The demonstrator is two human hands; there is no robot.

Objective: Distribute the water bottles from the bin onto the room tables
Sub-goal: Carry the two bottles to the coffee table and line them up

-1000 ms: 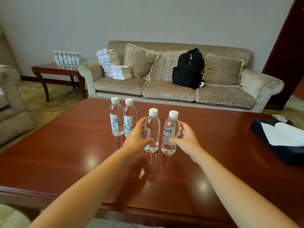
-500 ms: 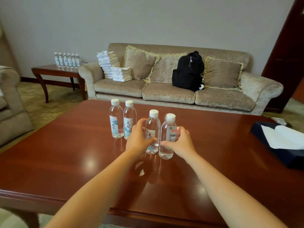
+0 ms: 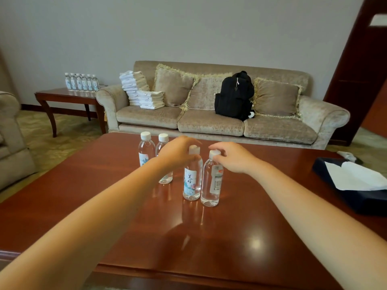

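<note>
Both hands on bottle caps, glossy red-brown wooden coffee table (image 3: 261, 216)
Left hand (image 3: 178, 153) pinches clear labelled water bottle (image 3: 192, 178) cap, mostly hiding it; right hand (image 3: 234, 156) fingertips on neighbouring clear bottle (image 3: 211, 182), grip unclear.

Bare forearms, apparently sleeveless (no jewellery visible).

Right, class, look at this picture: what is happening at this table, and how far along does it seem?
A person is setting out water bottles on a large wooden coffee table. Four bottles stand upright on it in two pairs. The left hand is at the cap of the near-left bottle, and the right hand pinches the cap of the near-right bottle. The far pair stands untouched. A row of bottles already sits on the side table beside the sofa.
</note>
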